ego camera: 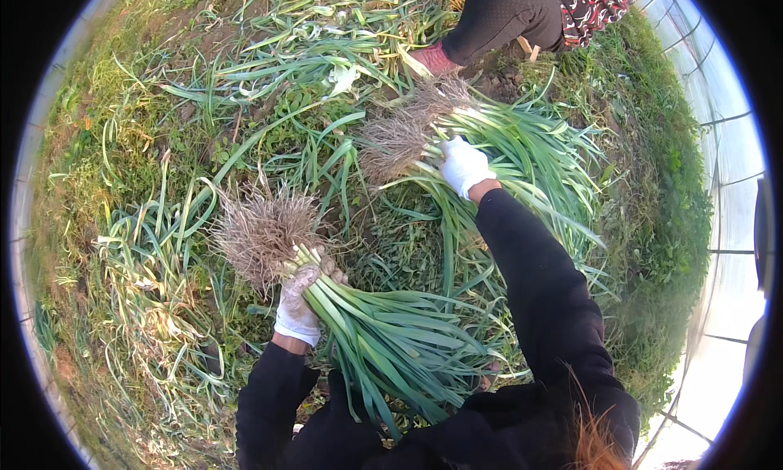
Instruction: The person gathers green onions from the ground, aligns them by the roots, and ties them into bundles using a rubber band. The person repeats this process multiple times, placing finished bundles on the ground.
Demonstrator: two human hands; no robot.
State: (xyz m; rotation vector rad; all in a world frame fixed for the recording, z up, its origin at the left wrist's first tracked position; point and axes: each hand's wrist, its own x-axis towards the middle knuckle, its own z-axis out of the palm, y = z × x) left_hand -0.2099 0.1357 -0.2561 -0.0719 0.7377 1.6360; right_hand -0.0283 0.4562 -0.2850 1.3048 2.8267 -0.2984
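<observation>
My left hand [300, 302], in a soiled white glove, is closed round the pale stems of a bunch of leafy allium plants [391, 323], likely green garlic or leeks. Its brown roots [266, 234] point up and left, and the green leaves fan to the lower right. My right hand [463, 164], also white-gloved, reaches to a second rooted bunch [526, 133] lying on the ground. Those fingers rest at the stems just beside the roots [391, 145]; they are partly hidden, so whether they grip any stem is unclear.
Another person crouches at the top right, with a dark trouser leg [504, 17] and a reddish shoe [434, 59] close behind the second bunch. Loose leaves [306, 60] lie at the top, and a wilted pile [159, 286] lies on the left. A plastic-sheeted greenhouse wall [728, 158] curves along the right.
</observation>
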